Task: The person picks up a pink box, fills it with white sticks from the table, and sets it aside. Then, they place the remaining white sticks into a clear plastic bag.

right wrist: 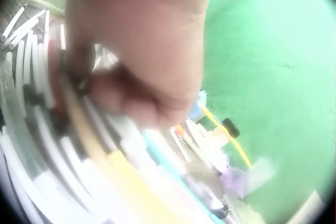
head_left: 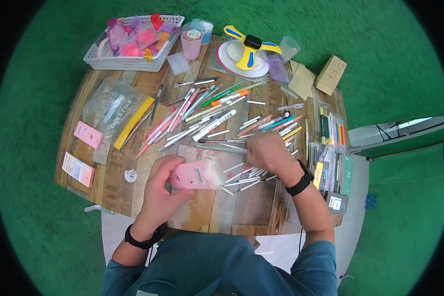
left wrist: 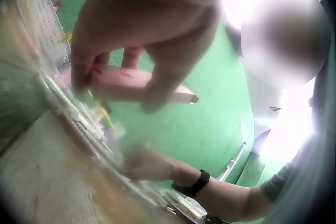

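Observation:
My left hand [head_left: 164,183] grips a small pink box [head_left: 186,176] with a little printed face, fingers and thumb on opposite sides. Whitish clear plastic [head_left: 213,172] shows at the box's right end. In the left wrist view the pink box [left wrist: 123,83] is held well above the table. My right hand [head_left: 269,152] is down at the pile, its fingers curled among pens and short white sticks [head_left: 251,176]. The right wrist view shows the fingertips right at a tan stick [right wrist: 79,121], blurred; I cannot tell whether they pinch anything.
Loose pens and markers [head_left: 202,116] cover the table's middle. A white basket [head_left: 128,63] of colourful packets stands at the back left, beside a pink cup [head_left: 191,48]. A yellow-blue three-armed object [head_left: 252,43] lies on plates. Stationery packs [head_left: 330,143] line the right edge; a clear zip bag [head_left: 111,106] lies left.

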Demonstrator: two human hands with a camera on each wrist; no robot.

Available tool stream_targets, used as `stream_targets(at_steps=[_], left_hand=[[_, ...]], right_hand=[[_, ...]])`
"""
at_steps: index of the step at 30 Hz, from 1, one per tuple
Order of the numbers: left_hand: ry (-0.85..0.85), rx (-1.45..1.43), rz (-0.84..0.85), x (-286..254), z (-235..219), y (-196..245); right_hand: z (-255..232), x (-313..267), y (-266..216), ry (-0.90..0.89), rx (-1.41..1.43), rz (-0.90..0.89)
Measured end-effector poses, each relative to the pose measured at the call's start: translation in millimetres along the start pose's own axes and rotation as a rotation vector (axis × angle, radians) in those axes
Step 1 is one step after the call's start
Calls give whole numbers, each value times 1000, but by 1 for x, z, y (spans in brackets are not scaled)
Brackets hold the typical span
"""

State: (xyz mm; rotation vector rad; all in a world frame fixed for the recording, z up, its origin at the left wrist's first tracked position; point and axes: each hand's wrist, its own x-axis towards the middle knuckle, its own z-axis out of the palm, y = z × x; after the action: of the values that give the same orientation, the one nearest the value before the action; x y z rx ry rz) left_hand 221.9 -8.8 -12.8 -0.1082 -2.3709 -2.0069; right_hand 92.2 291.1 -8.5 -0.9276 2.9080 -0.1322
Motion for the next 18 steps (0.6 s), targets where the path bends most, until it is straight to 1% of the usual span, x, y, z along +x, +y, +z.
stream_targets(at_steps=[1, 2, 3, 4, 5, 6, 8, 9, 11, 12, 14, 15, 17, 18], left_hand=[[10, 57, 42, -1, 1, 1], [19, 113, 82, -2, 2, 1], [26, 115, 81, -2, 1, 1], [11, 179, 103, -2, -1, 2], [-6, 244, 124, -3, -3, 3], [-3, 250, 120, -3, -4, 2], [38, 302, 156, -2, -3, -1], [37, 308, 155, -1, -2, -2], [51, 143, 106, 1, 0, -7], [47, 151, 104, 2, 1, -9], [-50, -298, -15, 4, 3, -11], [-68, -286, -20, 4, 3, -12], [-116, -291, 14, 6, 5, -13], [-136, -282, 13, 6, 6, -13]], right_hand=[[-1, 1, 0, -24, -68, -15], [-2, 0, 0, -23, -69, -22], [-4, -4, 1, 7, -22, -5], [-7, -7, 1, 37, 28, 11], [-17, -13, -3, 82, 92, 87], [-26, -20, -5, 81, 99, 83], [-43, -36, -10, 316, 464, 167], [-52, -47, -15, 317, 470, 166], [-69, -71, -29, 425, 844, 217], [-78, -82, -37, 427, 852, 219], [-94, -99, -54, 463, 922, -111], [-102, -101, -63, 477, 933, -97], [-112, -100, -84, 519, 716, -295], [-110, -100, -89, 534, 720, -280]])
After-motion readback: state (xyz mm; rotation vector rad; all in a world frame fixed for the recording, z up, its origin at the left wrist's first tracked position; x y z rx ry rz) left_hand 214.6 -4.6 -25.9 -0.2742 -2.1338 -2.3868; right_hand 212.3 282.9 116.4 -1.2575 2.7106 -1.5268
